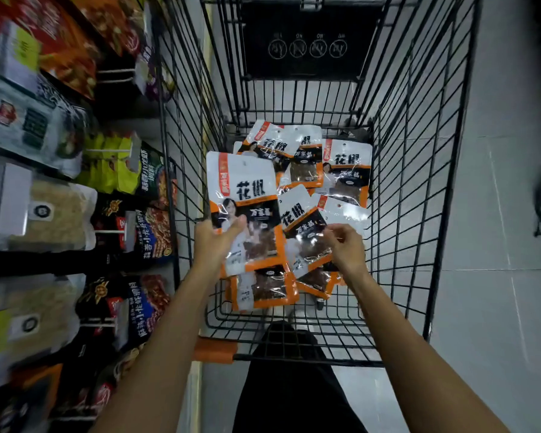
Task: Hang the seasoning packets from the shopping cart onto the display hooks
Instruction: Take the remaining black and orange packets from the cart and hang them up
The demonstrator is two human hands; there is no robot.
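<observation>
Left hand (217,239): its grip is closed on the lower edge of the raised packet (244,182), thumb across the front. Holding it low leaves the white header free, which is likely the point, since the hang hole sits up there.
Right hand (345,248): fingers curled, the grip pinching the clear lower part of a second packet (300,220) that lies tilted on the pile. It looks like the hand is separating it from the ones beneath.
Where the packets are: all within the shopping cart (419,182). The raised one is lifted off the heap, while the loose packets (347,170) lie overlapping on the cart floor, headers mostly towards the far end.
Display hooks (110,232): on the person's left, just beside the cart wall. They are white prongs carrying hung goods (156,232) in rows, and the blur hides which prong is meant for these.
Stage, as I judge it: picking up, with nothing here yet on a hook.
Next move calls for: swinging the raised packet left over the cart's rim and lining its header hole up with a prong tip, and a low grip may let the top flop.
Risk: slick film, so a stacked packet may slide.
</observation>
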